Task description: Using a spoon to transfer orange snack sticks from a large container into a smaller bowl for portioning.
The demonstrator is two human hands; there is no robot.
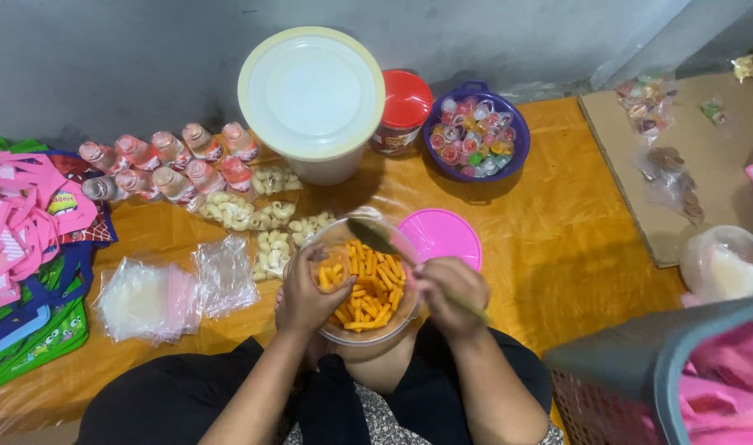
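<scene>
Here, spoon handle between right fingers (bowl against left fingers)

Glossy orange sheet over tabletop; clear plastic tub; smooth pink plastic lid; matt brown cardboard; crinkly clear plastic bags; shiny metal spoon.

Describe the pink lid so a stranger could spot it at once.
Start at the orange table. Just ahead of the right hand and right of the clear tub of orange snack sticks lies the pink lid: flat, round, the only bright pink disc there.
</scene>
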